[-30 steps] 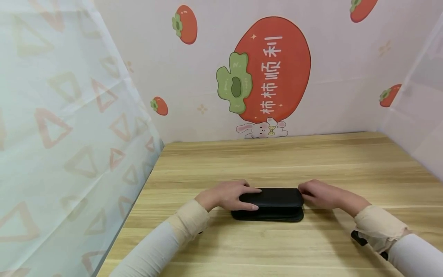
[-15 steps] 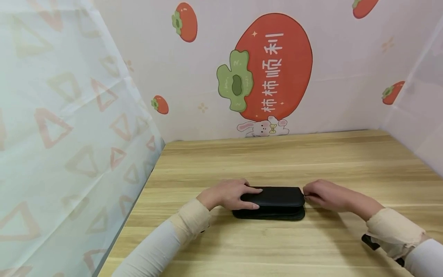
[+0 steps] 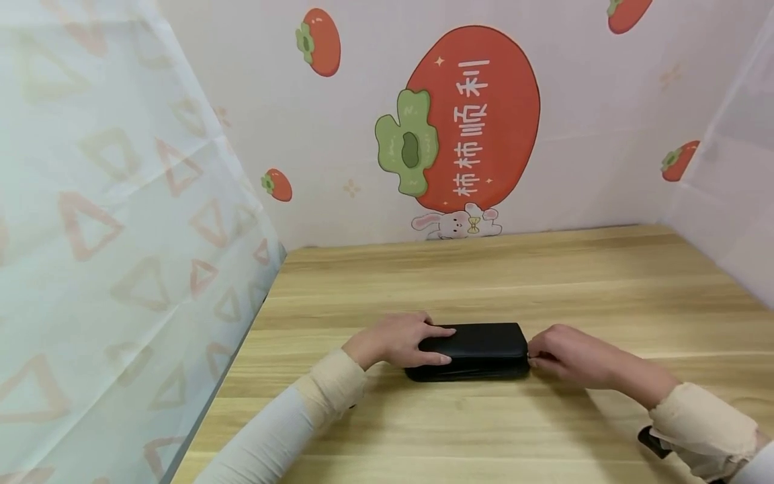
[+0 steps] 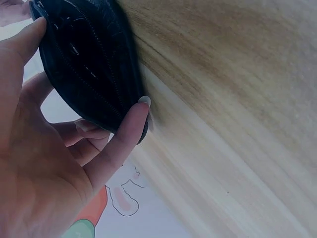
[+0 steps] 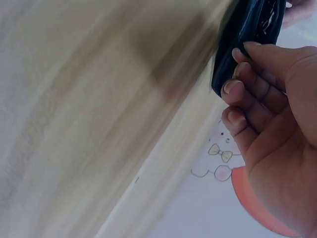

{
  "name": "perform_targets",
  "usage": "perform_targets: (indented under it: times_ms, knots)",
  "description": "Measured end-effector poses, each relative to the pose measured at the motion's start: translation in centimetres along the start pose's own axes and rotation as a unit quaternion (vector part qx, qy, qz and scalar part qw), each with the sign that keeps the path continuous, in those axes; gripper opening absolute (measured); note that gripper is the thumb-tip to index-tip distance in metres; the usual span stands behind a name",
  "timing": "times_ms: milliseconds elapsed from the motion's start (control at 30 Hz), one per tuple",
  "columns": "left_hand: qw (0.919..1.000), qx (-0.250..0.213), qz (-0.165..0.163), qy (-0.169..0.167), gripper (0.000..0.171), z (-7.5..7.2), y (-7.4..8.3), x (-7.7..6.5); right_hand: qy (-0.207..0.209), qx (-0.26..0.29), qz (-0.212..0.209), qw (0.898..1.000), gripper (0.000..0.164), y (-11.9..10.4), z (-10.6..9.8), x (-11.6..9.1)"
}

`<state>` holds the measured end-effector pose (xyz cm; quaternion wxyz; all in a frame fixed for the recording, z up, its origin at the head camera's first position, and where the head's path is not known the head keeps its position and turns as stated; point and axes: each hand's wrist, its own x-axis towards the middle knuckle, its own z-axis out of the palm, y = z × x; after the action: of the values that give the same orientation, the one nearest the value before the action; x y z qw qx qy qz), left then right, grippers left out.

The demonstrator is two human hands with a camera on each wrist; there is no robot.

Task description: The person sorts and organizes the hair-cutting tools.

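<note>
A black zippered pouch point(image 3: 484, 341) lies flat on the wooden table, long side facing me. My left hand point(image 3: 399, 341) grips its left end, with fingers spread over the top and the thumb at the front. In the left wrist view, the zipper teeth point(image 4: 101, 44) are parted and the dark inside shows, with small pale marks in it. At the right end, my right hand point(image 3: 571, 356) pinches the zipper pull between thumb and forefinger; the pull itself is mostly hidden by the fingertips. Its other fingers curl beside the pouch in the right wrist view.
The wooden table point(image 3: 459, 430) reaches back to a pale wall cloth point(image 3: 580, 188) printed with persimmons and a rabbit. Another patterned cloth point(image 3: 139, 235) hangs along the left edge. Both wrists wear beige wraps point(image 3: 704, 420).
My right hand has shifted slightly right and nearer to me at the pouch's end. The gap along the pouch's front has narrowed. My left hand keeps its hold.
</note>
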<state>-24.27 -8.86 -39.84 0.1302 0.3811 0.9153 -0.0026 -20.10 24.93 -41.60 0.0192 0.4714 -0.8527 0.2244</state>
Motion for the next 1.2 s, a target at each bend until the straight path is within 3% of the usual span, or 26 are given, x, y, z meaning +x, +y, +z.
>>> perform_targets:
  times_ms: [367, 600, 1200]
  knots:
    - [0.9999, 0.006, -0.005, 0.009, 0.064, 0.0, 0.2, -0.1, -0.037, -0.017, 0.044, 0.998, 0.036, -3.0, 0.8, 1.3]
    - [0.9998, 0.016, -0.012, 0.005, 0.064, 0.0, 0.4, -0.3, -0.047, -0.039, 0.044, 0.997, 0.034, -4.0, 1.6, 2.6]
    - [0.9995, 0.023, -0.003, 0.022, 0.065, 0.5, 0.2, -0.2, -0.072, -0.028, 0.043, 0.996, 0.026, -5.6, 3.2, 6.6]
